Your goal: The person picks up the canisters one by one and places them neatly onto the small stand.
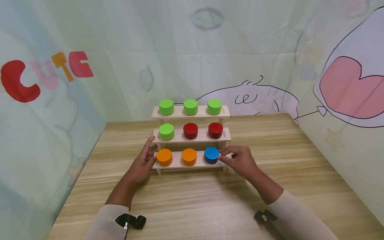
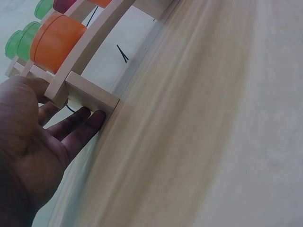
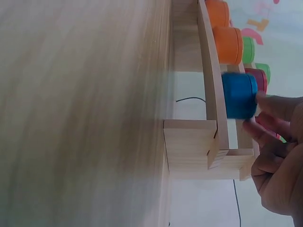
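Observation:
A three-tier wooden rack carries rows of small round lidded containers. At the right end of its lowest shelf is a blue container, which looks blurred in the right wrist view. My right hand pinches its right edge between thumb and finger. Two orange containers share that shelf. My left hand rests against the rack's left end with fairly straight fingers. In the left wrist view, those fingers touch the outside of a wooden leg. The thumb tip is partly hidden behind the shelf end.
Two red containers and one green container sit on the middle shelf. Three green containers line the top shelf. The rack stands on a wood-grain table, before a printed curtain.

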`<action>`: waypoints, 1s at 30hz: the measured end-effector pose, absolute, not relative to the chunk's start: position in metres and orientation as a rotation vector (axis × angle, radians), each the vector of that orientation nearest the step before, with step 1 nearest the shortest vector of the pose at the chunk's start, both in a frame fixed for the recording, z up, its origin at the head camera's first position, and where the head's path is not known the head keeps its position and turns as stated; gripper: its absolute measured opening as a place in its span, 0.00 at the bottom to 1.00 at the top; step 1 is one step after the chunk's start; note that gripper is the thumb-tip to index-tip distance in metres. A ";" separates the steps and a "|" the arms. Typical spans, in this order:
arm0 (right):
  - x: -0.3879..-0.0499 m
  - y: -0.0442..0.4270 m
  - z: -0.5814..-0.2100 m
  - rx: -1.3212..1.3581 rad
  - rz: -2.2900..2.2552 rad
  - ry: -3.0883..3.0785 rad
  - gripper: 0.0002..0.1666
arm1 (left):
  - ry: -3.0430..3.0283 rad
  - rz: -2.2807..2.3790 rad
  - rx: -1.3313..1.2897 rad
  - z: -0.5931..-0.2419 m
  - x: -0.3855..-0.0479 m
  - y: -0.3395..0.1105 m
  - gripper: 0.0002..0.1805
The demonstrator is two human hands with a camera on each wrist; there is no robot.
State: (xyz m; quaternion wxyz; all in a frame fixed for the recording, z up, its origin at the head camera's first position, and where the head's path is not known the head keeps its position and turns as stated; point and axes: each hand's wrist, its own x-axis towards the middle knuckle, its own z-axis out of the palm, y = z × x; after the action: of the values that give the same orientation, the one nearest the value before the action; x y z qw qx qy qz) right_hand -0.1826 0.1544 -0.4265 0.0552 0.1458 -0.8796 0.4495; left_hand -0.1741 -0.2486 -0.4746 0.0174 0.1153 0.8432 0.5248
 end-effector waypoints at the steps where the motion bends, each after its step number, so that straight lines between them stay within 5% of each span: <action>1: -0.183 0.154 -0.426 0.427 1.359 -2.684 0.05 | 2.623 1.628 0.363 -0.474 -0.174 -0.249 0.45; 30: -0.183 0.160 -0.422 0.408 1.360 -2.677 0.15 | 2.628 1.626 0.346 -0.475 -0.173 -0.248 0.45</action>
State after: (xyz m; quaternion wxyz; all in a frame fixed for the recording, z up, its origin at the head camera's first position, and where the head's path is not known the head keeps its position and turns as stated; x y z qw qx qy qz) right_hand -0.1830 0.1603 -0.4225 0.0557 0.1344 -0.8821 0.4480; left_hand -0.1733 -0.2477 -0.4753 0.0157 0.1114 0.8450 0.5228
